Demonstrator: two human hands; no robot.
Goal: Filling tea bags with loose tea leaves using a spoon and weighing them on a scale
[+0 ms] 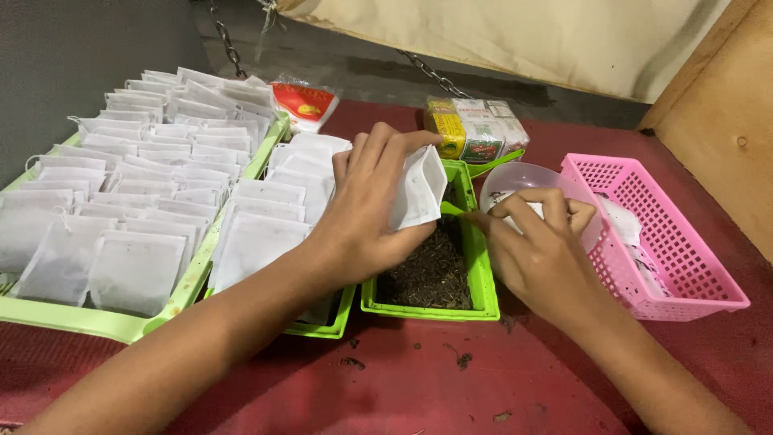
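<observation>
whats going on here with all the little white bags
A person is working over a green tray of dark loose tea. The left hand holds a small white bag above it, while the right hand grips a green scoop at the bag's edge. Rows of similar bags fill trays to the left; a pink basket sits at right.

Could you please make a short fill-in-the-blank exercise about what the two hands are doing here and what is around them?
1. The left hand holds a small white ____ over the tray of loose tea.
2. The right hand holds a scoop whose colour is ____.
3. The mesh basket by the right hand is ____ in colour.
4. The large tray of filled bags lies to the ____ of the left hand.

Missing words: bag; green; pink; left
</observation>
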